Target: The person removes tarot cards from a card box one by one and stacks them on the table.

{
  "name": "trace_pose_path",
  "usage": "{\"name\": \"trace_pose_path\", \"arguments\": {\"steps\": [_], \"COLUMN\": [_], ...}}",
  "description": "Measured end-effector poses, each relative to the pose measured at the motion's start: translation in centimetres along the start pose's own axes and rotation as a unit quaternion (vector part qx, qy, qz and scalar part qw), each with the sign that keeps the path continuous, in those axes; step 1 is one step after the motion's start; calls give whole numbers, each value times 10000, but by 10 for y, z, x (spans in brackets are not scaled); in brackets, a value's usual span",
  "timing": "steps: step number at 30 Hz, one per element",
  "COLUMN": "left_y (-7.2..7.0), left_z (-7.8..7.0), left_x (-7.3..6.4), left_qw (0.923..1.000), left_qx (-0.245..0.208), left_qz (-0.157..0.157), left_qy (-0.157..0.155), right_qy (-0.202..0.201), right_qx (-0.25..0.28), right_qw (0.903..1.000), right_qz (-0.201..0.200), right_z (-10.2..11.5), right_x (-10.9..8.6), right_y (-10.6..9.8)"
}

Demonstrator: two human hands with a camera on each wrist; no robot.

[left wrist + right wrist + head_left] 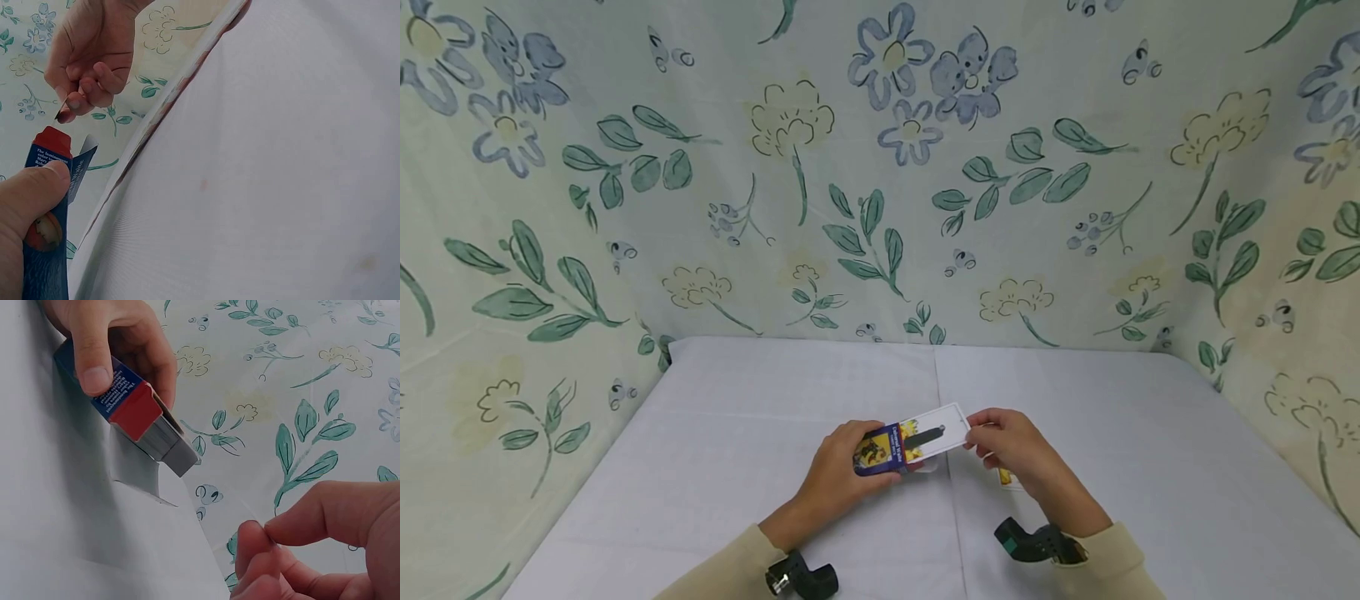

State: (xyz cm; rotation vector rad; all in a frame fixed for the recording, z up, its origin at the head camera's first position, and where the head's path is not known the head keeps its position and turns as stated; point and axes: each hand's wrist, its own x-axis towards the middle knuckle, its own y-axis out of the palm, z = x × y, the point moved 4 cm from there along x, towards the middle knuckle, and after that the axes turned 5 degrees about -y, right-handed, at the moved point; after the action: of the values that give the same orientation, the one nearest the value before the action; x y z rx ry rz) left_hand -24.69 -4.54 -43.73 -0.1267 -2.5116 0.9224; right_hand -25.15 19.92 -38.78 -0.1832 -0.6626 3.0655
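My left hand [842, 467] grips a small blue card box [880, 450] with a yellow picture, its thumb across one narrow side in the left wrist view. The box's end is open, showing a red inner edge, and a flap [82, 165] hangs out beside it. In the right wrist view a grey-edged stack of cards [178, 456] sticks out of the opening. A white-bordered picture card [953, 427] extends from the box toward my right hand [1011, 446]. Between thumb and forefinger, that hand pinches the card at its far end.
Partly covered by my right hand, another card [1006, 478] lies on the white-clothed table [737, 400]. Floral cloth [880, 208] hangs behind the table and along both sides. A dark wrist camera [1033, 542] is strapped at each sleeve.
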Motion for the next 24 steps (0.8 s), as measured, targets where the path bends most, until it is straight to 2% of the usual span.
{"name": "trace_pose_path", "arguments": {"steps": [9, 21, 24], "left_y": [1, 1, 1], "left_z": [0, 0, 1], "left_x": [0, 0, 0], "left_qw": [9999, 9999, 9999], "left_qx": [26, 28, 36], "left_qz": [108, 139, 154], "left_qy": [-16, -31, -49], "right_qy": [-68, 136, 51], "right_qx": [-43, 26, 121], "right_qw": [9999, 9995, 9995], "right_qz": [-68, -273, -302], "right_z": [-3, -6, -5], "right_x": [4, 5, 5], "right_y": [-5, -17, -20]}}
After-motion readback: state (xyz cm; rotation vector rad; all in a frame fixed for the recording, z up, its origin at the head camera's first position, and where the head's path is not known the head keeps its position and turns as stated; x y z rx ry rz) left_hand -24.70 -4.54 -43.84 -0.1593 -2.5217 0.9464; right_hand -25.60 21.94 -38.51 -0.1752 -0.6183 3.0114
